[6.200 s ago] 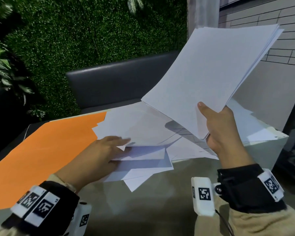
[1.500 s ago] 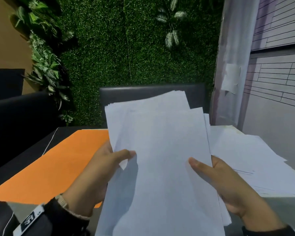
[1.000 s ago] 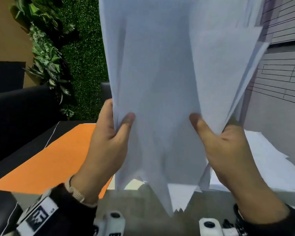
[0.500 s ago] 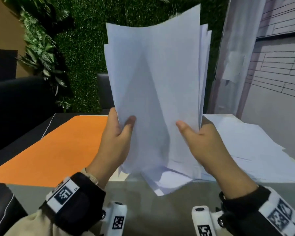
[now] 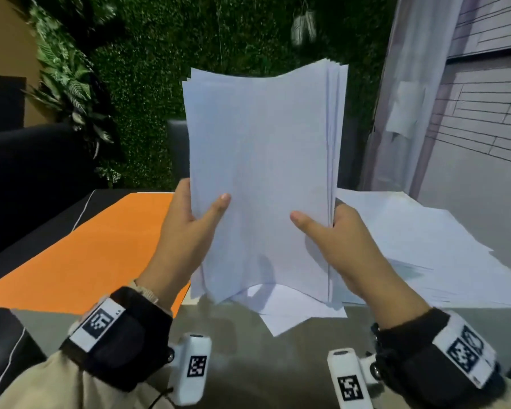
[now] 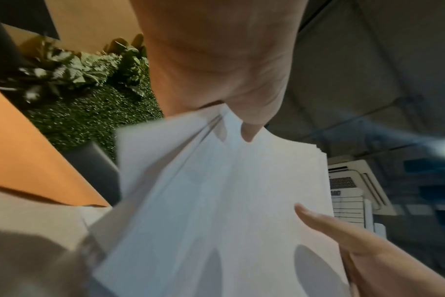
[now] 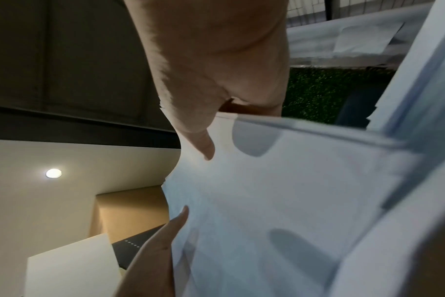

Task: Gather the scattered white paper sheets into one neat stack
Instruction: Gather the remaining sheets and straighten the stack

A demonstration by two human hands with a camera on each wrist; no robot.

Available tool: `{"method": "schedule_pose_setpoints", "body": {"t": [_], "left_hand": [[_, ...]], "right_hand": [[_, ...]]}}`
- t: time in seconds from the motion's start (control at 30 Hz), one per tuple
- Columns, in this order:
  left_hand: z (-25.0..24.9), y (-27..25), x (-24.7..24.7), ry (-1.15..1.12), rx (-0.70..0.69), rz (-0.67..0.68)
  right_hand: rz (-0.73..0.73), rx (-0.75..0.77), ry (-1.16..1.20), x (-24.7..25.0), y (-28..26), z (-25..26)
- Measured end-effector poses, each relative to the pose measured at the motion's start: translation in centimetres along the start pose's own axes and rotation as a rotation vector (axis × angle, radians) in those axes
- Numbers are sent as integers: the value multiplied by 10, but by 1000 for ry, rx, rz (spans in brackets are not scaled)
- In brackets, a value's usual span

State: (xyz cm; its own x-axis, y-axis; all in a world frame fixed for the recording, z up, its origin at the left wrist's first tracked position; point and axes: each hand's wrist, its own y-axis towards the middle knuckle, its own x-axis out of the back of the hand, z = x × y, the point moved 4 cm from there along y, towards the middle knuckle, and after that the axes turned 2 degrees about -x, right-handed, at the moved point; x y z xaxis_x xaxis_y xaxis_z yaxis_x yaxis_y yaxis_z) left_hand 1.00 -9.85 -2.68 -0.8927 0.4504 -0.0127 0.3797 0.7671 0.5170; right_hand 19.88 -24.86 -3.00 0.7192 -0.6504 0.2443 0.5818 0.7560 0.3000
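Standing upright between both hands (image 5: 189, 231), (image 5: 337, 240): paper stack (image 5: 263, 172).

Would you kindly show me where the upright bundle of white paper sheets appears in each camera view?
Head: bundle of white paper sheets at centre, upright, gripped by left hand and right hand.
Left wrist: lower centre.
Right wrist: lower right.
Shared landmark: green hedge wall.

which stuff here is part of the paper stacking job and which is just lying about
Job:
held bundle of white sheets
left hand
right hand
loose white sheets on the table

Lying about:
orange sheet
dark chair
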Motion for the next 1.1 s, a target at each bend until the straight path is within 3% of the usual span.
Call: {"method": "schedule_pose_setpoints", "body": {"t": [0.23,0.37,0.5,0.8,1.1], "left_hand": [[6,3,5,-234,135,67],[17,-6,-1,-244,249,171],[34,-22,-7,-347,382,167],[10,-1,-18,-204,159,17],[46,-13,-19,-37,328,120]], "right_hand": [[-51,-79,195,1,-1,-19],[35,-150,219,-3,-2,-22],[53,-170,303,-3,-4,-22],[-221,-8,386,-2,-4,-8],[6,-94,169,-15,-8,-23]]}}
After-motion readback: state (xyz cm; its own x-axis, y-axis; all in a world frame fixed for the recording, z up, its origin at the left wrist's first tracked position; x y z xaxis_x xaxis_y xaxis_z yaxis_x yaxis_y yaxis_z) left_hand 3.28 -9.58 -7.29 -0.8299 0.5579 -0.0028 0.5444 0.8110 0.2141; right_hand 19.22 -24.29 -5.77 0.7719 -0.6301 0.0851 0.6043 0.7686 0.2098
